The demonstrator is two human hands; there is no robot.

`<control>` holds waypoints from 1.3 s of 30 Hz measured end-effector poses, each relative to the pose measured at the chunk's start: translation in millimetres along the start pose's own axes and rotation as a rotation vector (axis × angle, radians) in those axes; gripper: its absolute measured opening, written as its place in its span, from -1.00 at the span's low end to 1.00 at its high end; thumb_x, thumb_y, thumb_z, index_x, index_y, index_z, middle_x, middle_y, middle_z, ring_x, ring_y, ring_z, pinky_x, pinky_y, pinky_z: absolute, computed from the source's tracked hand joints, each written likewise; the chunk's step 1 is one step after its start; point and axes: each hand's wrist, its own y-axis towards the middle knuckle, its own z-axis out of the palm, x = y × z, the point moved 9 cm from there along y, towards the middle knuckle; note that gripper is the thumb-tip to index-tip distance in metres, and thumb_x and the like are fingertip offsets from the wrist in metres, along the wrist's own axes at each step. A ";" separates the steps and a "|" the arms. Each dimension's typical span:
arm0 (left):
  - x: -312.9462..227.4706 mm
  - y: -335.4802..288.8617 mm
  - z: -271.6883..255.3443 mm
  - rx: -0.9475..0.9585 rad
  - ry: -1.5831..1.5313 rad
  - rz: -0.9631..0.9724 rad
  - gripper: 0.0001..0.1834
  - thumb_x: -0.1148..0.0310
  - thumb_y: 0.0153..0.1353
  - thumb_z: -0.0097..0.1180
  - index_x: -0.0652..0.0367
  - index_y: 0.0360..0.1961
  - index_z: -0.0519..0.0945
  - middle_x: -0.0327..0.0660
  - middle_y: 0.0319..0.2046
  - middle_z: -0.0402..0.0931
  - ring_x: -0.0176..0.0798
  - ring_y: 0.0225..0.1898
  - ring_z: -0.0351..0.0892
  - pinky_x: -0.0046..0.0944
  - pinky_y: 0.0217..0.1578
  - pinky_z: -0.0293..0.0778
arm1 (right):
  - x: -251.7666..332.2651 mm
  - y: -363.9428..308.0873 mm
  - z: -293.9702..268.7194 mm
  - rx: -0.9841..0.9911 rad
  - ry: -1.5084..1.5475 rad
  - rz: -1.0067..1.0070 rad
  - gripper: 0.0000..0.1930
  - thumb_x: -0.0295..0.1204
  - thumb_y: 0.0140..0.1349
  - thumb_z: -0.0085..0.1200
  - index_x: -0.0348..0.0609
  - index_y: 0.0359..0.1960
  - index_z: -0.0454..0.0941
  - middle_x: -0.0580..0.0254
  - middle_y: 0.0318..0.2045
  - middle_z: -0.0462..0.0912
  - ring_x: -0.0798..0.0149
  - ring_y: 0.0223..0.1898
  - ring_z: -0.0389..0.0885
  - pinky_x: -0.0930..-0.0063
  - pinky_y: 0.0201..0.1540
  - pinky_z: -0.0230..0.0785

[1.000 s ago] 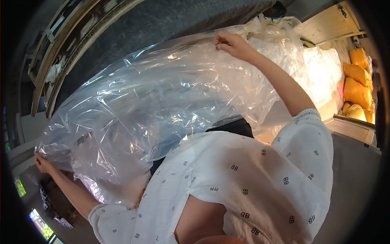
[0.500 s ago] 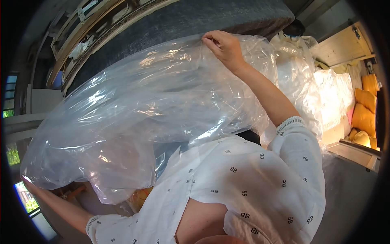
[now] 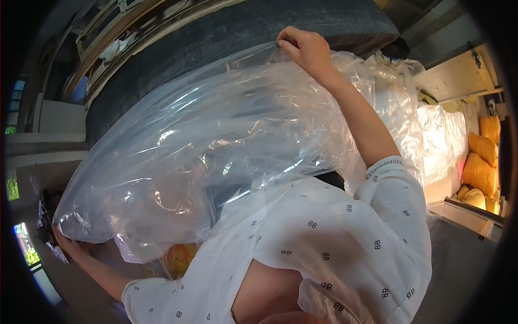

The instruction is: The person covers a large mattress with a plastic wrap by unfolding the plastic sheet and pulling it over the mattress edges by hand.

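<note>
A large sheet of clear plastic film [image 3: 162, 140], crumpled and shiny, stretches between my two arms and covers much of the view in front of me. Up at the far edge, my right hand [image 3: 310, 51] pinches the film's border with thumb and fingers. My left hand [image 3: 63, 240] reaches out to the far left and grips the film's corner there; its fingers are partly hidden. Between the hands the film hangs in loose folds, with a lower flap drooping near my left forearm.
Beyond the film lies a long dark grey padded surface [image 3: 237, 32], with wooden rails [image 3: 105, 48] behind it. More bunched plastic [image 3: 396, 102] and a bright white heap [image 3: 440, 135] continue to the right. Orange cushion-like bundles [image 3: 483, 162] sit at the far right.
My right hand has moved slightly up and right, lifting the film's edge. My left hand has shifted inward to the right with its corner, and the lower flap has risen a little.
</note>
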 end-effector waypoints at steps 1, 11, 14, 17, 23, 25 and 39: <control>21.6 -4.6 23.7 -0.053 -0.227 -0.216 -0.49 0.10 0.21 -0.05 0.18 0.11 0.34 -0.10 0.07 0.32 -0.14 0.09 0.30 -0.16 0.06 0.29 | 0.5 4.6 -0.6 0.039 -0.013 -0.033 -0.87 -0.32 0.05 0.06 -0.04 -0.39 0.54 0.23 -0.55 0.60 0.16 -0.45 0.57 0.37 -0.38 0.36; -113.6 -36.0 338.5 0.174 -0.301 0.087 -0.66 0.19 0.23 -0.01 0.24 -0.11 0.51 -0.24 -0.19 0.49 -0.37 -0.18 0.43 -0.38 -0.12 0.32 | -90.0 172.7 -323.3 -0.847 -0.007 -0.012 -0.74 -0.30 0.19 -0.04 -0.21 -0.19 0.49 0.06 -0.26 0.57 0.17 -0.22 0.55 0.35 -0.19 0.39; -43.5 -24.3 428.1 0.338 0.043 0.201 -0.68 0.16 0.20 0.03 0.20 -0.20 0.56 -0.30 -0.30 0.53 -0.43 -0.32 0.45 -0.43 -0.24 0.34 | -192.1 192.1 -184.7 -0.323 -0.598 -0.053 -0.71 -0.23 0.14 -0.13 -0.24 -0.32 0.44 -0.02 -0.41 0.56 -0.07 -0.32 0.54 0.20 -0.26 0.36; -8.8 -20.6 465.2 0.277 0.082 0.268 -0.71 0.20 0.21 0.03 0.22 -0.24 0.57 -0.33 -0.35 0.54 -0.45 -0.37 0.47 -0.49 -0.28 0.36 | -307.4 135.1 -119.1 -0.523 0.252 0.317 -0.83 -0.40 0.11 0.01 -0.19 -0.30 0.49 0.34 -0.42 0.54 0.48 -0.37 0.45 0.60 -0.28 0.30; 33.4 39.8 481.2 0.254 -0.206 0.047 -0.68 0.24 0.19 0.07 0.25 -0.15 0.57 -0.29 -0.26 0.55 -0.45 -0.30 0.49 -0.51 -0.23 0.36 | -274.8 162.2 -78.9 -0.362 0.334 0.242 -0.82 -0.35 0.07 0.07 -0.22 -0.39 0.53 0.36 -0.46 0.54 0.45 -0.39 0.44 0.61 -0.28 0.28; 21.7 46.4 498.0 0.282 -0.200 0.037 -0.67 0.24 0.17 0.09 0.25 -0.13 0.57 -0.30 -0.24 0.55 -0.46 -0.29 0.48 -0.51 -0.22 0.35 | -275.6 168.9 -78.4 -0.364 0.235 0.263 -0.80 -0.33 0.06 0.08 -0.22 -0.39 0.54 0.34 -0.46 0.55 0.45 -0.39 0.44 0.60 -0.28 0.27; 50.2 85.4 494.7 0.178 0.211 -0.082 -0.64 0.16 0.11 0.10 0.33 -0.36 0.58 -0.23 -0.47 0.47 -0.36 -0.42 0.38 -0.41 -0.31 0.29 | -283.8 178.1 -93.1 -0.602 -0.236 0.241 -0.60 -0.24 -0.17 0.24 -0.28 -0.44 0.36 0.06 -0.34 0.33 0.20 -0.31 0.30 0.42 -0.21 0.21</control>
